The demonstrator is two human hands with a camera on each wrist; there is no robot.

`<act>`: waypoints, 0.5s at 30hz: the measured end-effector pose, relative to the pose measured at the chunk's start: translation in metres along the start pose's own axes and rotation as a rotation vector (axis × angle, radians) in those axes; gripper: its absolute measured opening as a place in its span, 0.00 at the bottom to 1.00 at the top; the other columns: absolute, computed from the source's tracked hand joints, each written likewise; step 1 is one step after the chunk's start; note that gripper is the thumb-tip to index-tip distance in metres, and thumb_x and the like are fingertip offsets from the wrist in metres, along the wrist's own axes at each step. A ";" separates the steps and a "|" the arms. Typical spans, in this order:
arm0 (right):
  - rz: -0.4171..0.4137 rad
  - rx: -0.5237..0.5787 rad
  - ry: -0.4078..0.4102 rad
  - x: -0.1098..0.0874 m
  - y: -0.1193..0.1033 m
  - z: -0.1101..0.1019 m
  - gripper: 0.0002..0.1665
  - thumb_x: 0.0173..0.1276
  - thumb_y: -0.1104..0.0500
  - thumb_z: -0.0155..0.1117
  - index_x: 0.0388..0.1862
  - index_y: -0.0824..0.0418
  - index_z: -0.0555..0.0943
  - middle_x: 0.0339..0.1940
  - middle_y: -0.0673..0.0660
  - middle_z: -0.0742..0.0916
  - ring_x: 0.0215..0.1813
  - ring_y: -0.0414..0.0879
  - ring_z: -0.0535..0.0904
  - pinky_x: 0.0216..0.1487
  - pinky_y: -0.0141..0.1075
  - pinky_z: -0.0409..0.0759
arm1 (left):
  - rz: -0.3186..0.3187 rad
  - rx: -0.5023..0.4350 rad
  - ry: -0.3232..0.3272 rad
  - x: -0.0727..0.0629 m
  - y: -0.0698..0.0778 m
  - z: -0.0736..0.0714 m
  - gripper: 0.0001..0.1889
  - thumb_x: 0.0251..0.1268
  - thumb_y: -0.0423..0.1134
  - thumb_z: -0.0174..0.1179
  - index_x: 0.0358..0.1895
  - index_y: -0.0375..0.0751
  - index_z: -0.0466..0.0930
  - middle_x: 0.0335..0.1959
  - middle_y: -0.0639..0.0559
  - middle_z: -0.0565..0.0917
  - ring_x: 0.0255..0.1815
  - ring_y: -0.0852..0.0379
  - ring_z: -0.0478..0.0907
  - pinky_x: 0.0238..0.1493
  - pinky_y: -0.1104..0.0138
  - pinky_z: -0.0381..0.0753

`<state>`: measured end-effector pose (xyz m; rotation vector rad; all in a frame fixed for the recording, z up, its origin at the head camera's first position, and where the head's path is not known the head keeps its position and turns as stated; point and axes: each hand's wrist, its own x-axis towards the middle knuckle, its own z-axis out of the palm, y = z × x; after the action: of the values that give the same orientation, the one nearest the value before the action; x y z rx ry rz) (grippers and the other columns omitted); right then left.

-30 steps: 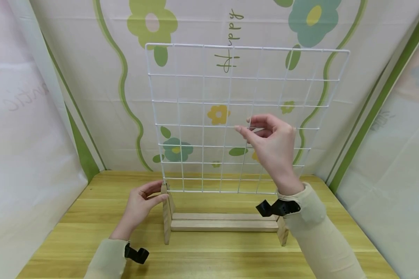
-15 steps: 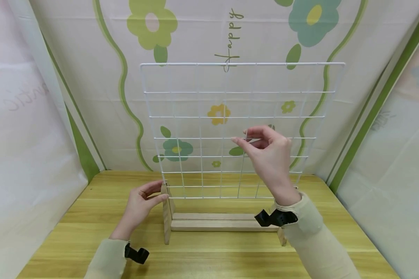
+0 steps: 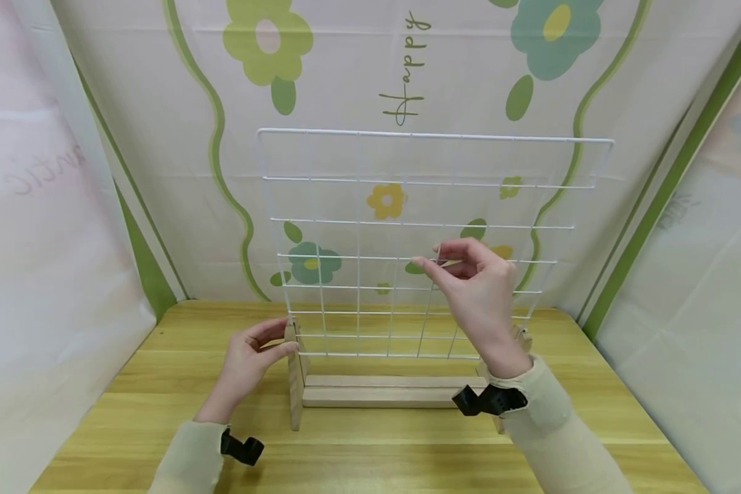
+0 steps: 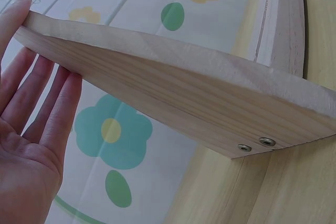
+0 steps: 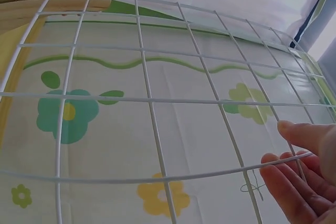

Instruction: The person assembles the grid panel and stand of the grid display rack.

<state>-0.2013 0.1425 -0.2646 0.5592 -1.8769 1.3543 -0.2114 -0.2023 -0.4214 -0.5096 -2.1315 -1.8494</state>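
Note:
A white wire grid panel stands upright between the two side boards of a pale wooden stand. Its lower edge hangs above the stand's crossbar. With thumb and fingertips, my right hand pinches a wire right of the grid's middle, its fingers passing through the mesh. My left hand holds the upper end of the left side board, thumb on one face and fingers on the other. Two metal screws show low on that board. My right forearm partly hides the right side board.
Beneath the stand is a wood-grain tabletop. A white cloth backdrop with printed flowers rises behind it. Cloth walls close in on the left and right. A black wrist camera sits on each sleeve.
The grid has come down between the side boards, its top edge lower against the backdrop. My right hand has moved down with it. My left hand has stayed in place.

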 end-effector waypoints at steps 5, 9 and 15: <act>0.014 -0.001 -0.010 -0.005 0.003 0.000 0.12 0.58 0.60 0.82 0.37 0.62 0.87 0.33 0.52 0.89 0.28 0.43 0.85 0.30 0.29 0.84 | -0.008 -0.002 -0.001 0.000 0.000 0.000 0.22 0.64 0.29 0.71 0.60 0.29 0.81 0.51 0.41 0.86 0.51 0.59 0.83 0.51 0.68 0.84; 0.020 -0.003 -0.009 -0.010 0.005 0.001 0.12 0.58 0.60 0.82 0.37 0.61 0.87 0.32 0.52 0.88 0.28 0.43 0.85 0.29 0.29 0.84 | -0.010 -0.001 -0.002 0.000 0.001 0.000 0.22 0.64 0.30 0.71 0.60 0.28 0.80 0.51 0.41 0.86 0.51 0.60 0.83 0.51 0.69 0.84; 0.031 -0.005 -0.006 -0.015 0.008 0.001 0.12 0.58 0.58 0.82 0.37 0.60 0.87 0.32 0.51 0.89 0.28 0.43 0.85 0.29 0.29 0.84 | 0.002 -0.007 -0.005 0.000 -0.001 0.000 0.22 0.65 0.29 0.70 0.61 0.27 0.80 0.51 0.41 0.86 0.51 0.59 0.83 0.51 0.68 0.84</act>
<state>-0.1978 0.1435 -0.2818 0.5345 -1.9003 1.3688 -0.2116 -0.2023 -0.4220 -0.5184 -2.1279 -1.8578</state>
